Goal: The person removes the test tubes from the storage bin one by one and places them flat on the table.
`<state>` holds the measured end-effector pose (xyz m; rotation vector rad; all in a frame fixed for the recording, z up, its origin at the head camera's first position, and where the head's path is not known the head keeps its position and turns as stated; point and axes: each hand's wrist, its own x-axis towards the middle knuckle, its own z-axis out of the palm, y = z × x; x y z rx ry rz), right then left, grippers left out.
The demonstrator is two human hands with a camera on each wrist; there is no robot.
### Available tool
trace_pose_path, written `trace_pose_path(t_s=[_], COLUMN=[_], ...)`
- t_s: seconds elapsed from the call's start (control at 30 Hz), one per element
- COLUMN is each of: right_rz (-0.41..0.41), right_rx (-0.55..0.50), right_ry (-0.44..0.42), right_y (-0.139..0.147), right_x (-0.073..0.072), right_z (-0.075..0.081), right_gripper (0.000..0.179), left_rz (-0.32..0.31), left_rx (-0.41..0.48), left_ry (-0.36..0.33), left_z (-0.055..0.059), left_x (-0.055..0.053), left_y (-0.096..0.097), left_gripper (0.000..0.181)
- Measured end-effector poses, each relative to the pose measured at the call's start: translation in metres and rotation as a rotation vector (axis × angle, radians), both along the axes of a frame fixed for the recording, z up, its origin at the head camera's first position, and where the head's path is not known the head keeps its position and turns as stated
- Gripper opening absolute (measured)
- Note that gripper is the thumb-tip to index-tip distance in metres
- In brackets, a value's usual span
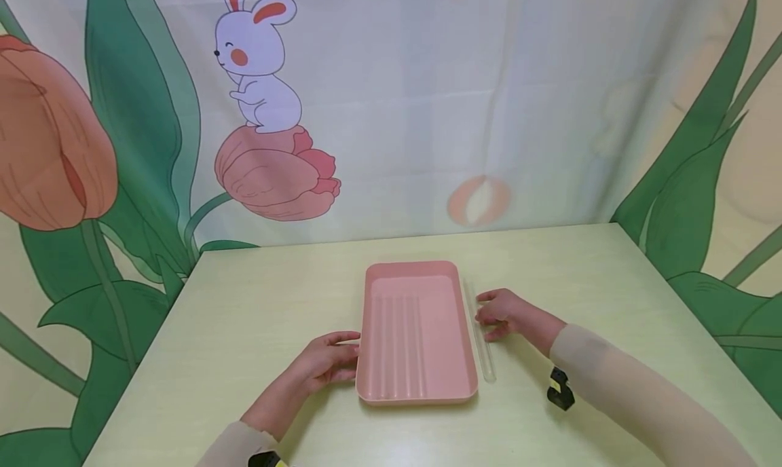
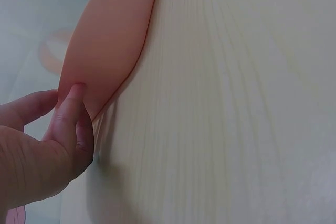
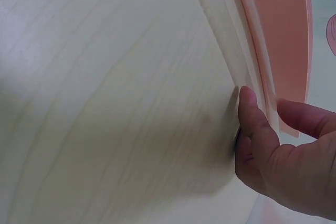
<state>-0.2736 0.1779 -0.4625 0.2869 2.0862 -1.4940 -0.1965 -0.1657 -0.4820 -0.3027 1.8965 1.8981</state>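
A pink rectangular tray [image 1: 440, 345] with raised ridges along its left half lies on the table. My left hand [image 1: 330, 362] is at its left side. In the left wrist view the fingertips touch the outer wall of the tray [image 2: 107, 35]. Along the tray's right side lies a long, thin clear tube [image 1: 482, 351]. My right hand [image 1: 504, 313] is at the tube's right, fingers spread and tips at its edge. In the right wrist view the thumb and a finger sit apart, at either side of the clear tube [image 3: 231, 30].
The pale wood-grain table [image 1: 275, 290] reaches back to a curtain [image 1: 391, 114] printed with a rabbit and flowers. Printed leaves and tulips also cover the sides. A small black and yellow device [image 1: 560, 389] is at the right sleeve.
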Motion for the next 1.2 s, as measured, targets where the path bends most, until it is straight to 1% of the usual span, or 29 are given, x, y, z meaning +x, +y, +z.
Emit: trace_pose_path(t_s=[0.23, 0.37, 0.47, 0.83, 1.03, 1.2], right_rz=[-0.002, 0.007, 0.012, 0.022, 0.052, 0.060], right_rx=[0.043, 0.056, 0.067, 0.118, 0.143, 0.134], right_ry=[0.008, 0.020, 0.023, 0.027, 0.047, 0.047], right_y=[-0.003, -0.004, -0.004, -0.006, -0.001, 0.009], right_x=[0.000, 0.000, -0.001, -0.002, -0.002, 0.001], right_z=[0.000, -0.002, -0.003, 0.002, 0.004, 0.008], right_gripper=[0.066, 0.067, 0.066, 0.063, 0.058, 0.056], left_rz=[-0.006, 0.014, 0.018, 0.006, 0.008, 0.004], left_rx=[0.005, -0.009, -0.011, -0.011, -0.013, -0.010], left_ry=[0.001, -0.008, -0.011, 0.004, -0.001, -0.001], left_z=[0.000, 0.000, 0.001, 0.001, 0.000, 0.001], left_x=[0.000, -0.001, -0.001, 0.000, -0.001, -0.001], left_y=[0.000, 0.001, 0.002, 0.002, 0.002, 0.002], left_gripper=[0.048, 0.045, 0.045, 0.048, 0.046, 0.047])
